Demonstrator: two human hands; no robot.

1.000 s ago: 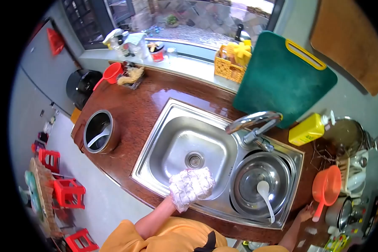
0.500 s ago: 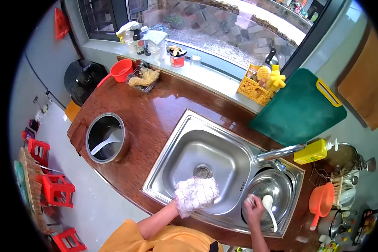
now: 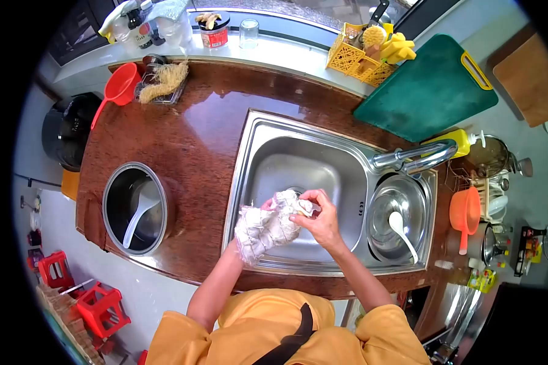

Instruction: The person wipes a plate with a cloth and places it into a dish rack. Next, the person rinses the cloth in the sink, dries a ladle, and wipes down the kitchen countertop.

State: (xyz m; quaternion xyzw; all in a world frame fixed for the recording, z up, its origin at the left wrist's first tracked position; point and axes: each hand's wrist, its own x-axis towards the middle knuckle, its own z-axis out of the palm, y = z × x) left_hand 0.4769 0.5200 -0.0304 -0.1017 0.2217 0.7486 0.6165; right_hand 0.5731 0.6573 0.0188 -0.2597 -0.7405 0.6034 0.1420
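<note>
A white quilted dishcloth [image 3: 263, 231] is bunched over my left hand [image 3: 266, 205], covering nearly all of it above the sink. Only a fingertip and the wrist show; the hand appears to grip the cloth from underneath. My right hand [image 3: 324, 220] is closed, thumb and fingers pinching the cloth's right end. Both hands are over the near part of the steel sink basin [image 3: 347, 176]. To their right, a white spoon [image 3: 402, 234] leans in a metal bowl [image 3: 380, 201] in the smaller basin.
The faucet [image 3: 417, 159] reaches over the small basin. A metal pot [image 3: 166, 213] holding a white ladle [image 3: 141, 216] stands on the left counter. A red dipper [image 3: 122, 84], green cutting board [image 3: 429, 91], yellow basket [image 3: 347, 58] and orange dipper [image 3: 464, 210] surround the sink.
My right hand has moved left from the metal bowl to the cloth and now pinches it. The cloth has bunched up on my left hand. The head view has shifted.
</note>
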